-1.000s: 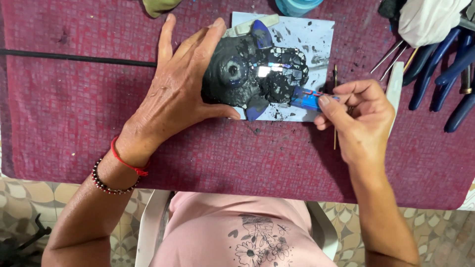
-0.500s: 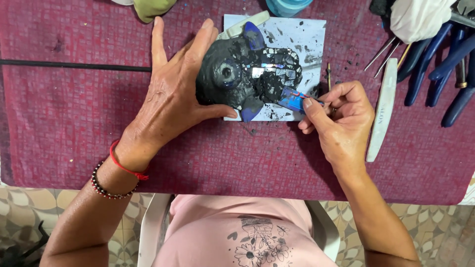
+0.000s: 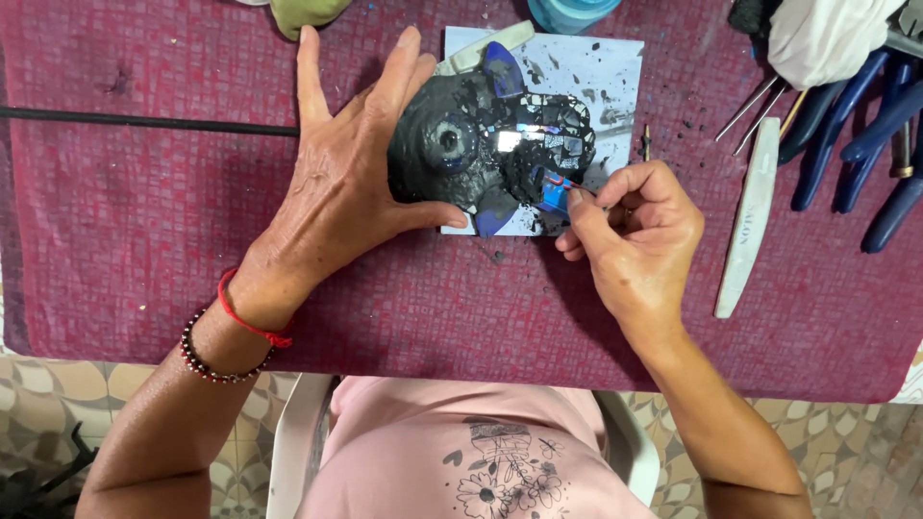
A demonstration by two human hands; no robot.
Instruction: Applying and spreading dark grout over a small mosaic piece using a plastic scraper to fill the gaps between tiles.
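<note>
1. Mosaic work is shown on a dark, rounded mosaic figure [image 3: 490, 154], covered in black grout and set with blue and mirrored tile pieces; it rests on a pale sheet [image 3: 596, 72] laid on a maroon cloth [image 3: 144, 240].
2. The figure is steadied by the left hand [image 3: 346, 187]; the fingers are spread wide along its left flank and top, the thumb is pressed against its lower edge; nothing is enclosed, so the hand is held flat rather than gripped.
3. The right hand [image 3: 635, 226] is pinched narrow on a thin pointed tool [image 3: 646, 144], only its far tip being seen above the knuckles; the fingertips are placed at a small blue tile [image 3: 553, 197] on the figure's lower right edge.
4. A slip is judged likely if pressure is put on that edge while the figure is only braced from the left; the rounded body could be rolled or pushed off the sheet; the blue tile could be dislodged or chipped by the point.
5. Loose dark crumbs [image 3: 687, 125] are scattered over sheet and cloth; these could be ground into fresh surfaces.
6. To the right, a white nail file [image 3: 750, 216] and blue-handled pliers [image 3: 865, 135] are laid near the working hand; the elbow's outward travel is crowded by them; a white cloth bundle [image 3: 827, 38] lies above.
</note>
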